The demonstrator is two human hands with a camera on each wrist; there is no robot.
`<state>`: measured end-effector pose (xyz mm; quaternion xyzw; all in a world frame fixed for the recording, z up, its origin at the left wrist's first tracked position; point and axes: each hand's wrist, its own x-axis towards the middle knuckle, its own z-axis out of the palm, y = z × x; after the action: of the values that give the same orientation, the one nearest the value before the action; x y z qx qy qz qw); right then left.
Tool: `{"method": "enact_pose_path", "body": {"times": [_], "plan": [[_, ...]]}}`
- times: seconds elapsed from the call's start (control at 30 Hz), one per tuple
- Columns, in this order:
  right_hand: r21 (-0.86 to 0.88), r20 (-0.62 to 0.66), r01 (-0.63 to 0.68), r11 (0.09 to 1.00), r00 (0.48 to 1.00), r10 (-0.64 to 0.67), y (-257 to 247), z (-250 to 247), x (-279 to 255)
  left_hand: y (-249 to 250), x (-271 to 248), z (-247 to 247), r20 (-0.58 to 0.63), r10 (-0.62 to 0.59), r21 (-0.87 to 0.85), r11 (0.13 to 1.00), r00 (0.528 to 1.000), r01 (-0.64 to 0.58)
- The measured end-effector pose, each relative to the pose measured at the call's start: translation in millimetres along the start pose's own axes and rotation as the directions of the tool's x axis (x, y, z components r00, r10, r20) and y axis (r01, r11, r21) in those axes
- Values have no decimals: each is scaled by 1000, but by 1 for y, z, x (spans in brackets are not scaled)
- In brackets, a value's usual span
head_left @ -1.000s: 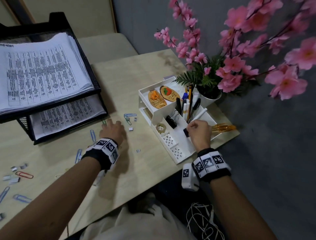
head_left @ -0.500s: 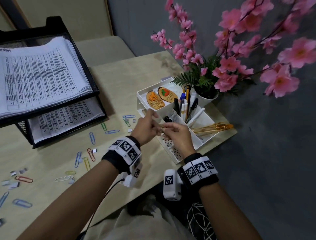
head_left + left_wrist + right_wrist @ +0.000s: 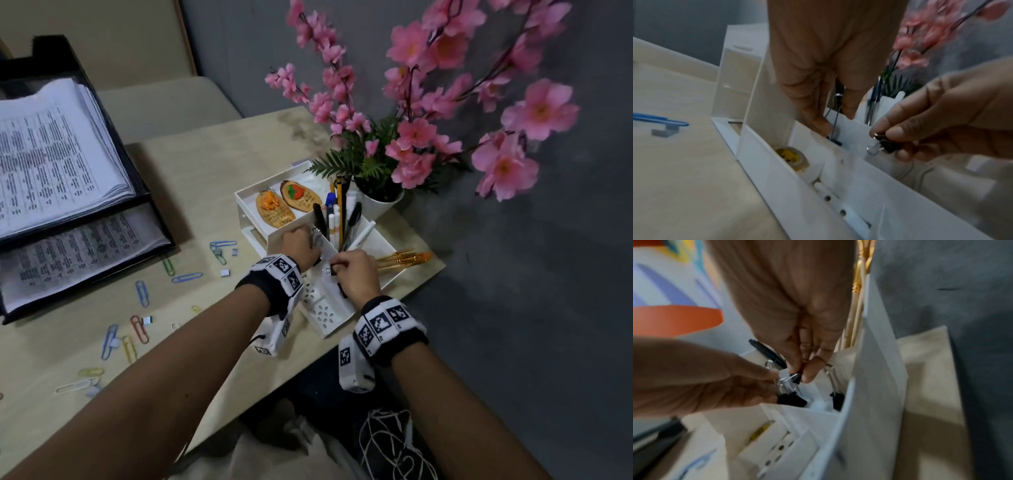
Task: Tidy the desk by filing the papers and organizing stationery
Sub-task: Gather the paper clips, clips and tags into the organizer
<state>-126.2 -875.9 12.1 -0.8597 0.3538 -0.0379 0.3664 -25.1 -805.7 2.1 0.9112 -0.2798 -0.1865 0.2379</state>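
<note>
Both hands work over the white desk organizer point(image 3: 329, 318) at the desk's right edge. My left hand point(image 3: 313, 250) reaches into a middle compartment and pinches the wire handles of a black binder clip point(image 3: 835, 139), which stands in the compartment. Beside it, my right hand point(image 3: 334, 270) pinches a smaller black binder clip point(image 3: 795, 378) just above the same compartment. In the right wrist view a third binder clip point(image 3: 836, 400) stands against the compartment wall. Several coloured paper clips point(image 3: 142, 293) lie scattered on the desk to the left.
A black two-tier tray point(image 3: 154, 219) filled with printed papers stands at the left. The organizer also holds pens point(image 3: 337, 219), two wooden tags point(image 3: 274, 209) and gold brushes point(image 3: 404, 258). A white pot of pink flowers point(image 3: 380, 202) rises behind it. Small staple blocks point(image 3: 224, 273) lie among the clips.
My left hand left the paper clips on the desk and moved right to meet the right hand. Both then lowered into the organizer compartment, each holding a binder clip.
</note>
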Motion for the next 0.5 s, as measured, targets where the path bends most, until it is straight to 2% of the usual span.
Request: {"method": "enact_pose_path", "body": {"times": [0.13, 0.23, 0.37, 0.43, 0.5], "plan": [[-288, 160, 112, 951, 985, -67, -9, 0, 4, 8, 8, 7, 15, -34, -38, 999, 999, 34], [-408, 206, 155, 900, 976, -75, -17, -1, 4, 5, 10, 11, 17, -49, -38, 998, 999, 50], [-402, 200, 128, 907, 979, -49, -18, -1, 5, -3, 8, 6, 109, -4, -2, 1000, 994, 4], [-343, 168, 96, 935, 985, -39, -17, -2, 3, -8, 1, -3, 90, 51, -36, 998, 995, -48], [-249, 82, 70, 966, 995, -51, -21, -4, 0, -17, -12, -18, 68, 83, -125, 989, 994, -74]]}}
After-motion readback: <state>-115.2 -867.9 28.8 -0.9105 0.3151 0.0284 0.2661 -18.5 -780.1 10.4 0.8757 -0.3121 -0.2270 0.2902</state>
